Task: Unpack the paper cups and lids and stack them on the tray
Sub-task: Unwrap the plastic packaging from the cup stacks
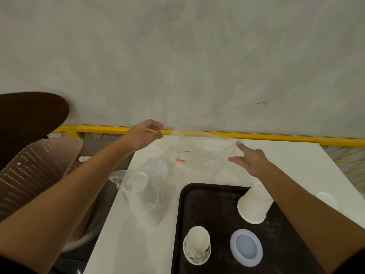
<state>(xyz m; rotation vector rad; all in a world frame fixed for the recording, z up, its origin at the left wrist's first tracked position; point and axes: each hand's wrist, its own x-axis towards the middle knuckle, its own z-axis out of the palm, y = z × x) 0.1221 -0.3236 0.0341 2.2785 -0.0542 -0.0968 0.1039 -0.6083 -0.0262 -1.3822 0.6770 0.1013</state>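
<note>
Two bare hands work a clear plastic bag above a white table, set against a pale, mottled wall and a yellow rail. The left hand pinches the bag's upper edge. The right hand, fingers straight and spread, reaches its other side. On the black tray at the table's near right, a white cup and a speckled cup stand upside down, a pale lid beside them. Another cup lies in crumpled wrap near a brown perforated basket.

On one tray, two cups, one lid.
</note>
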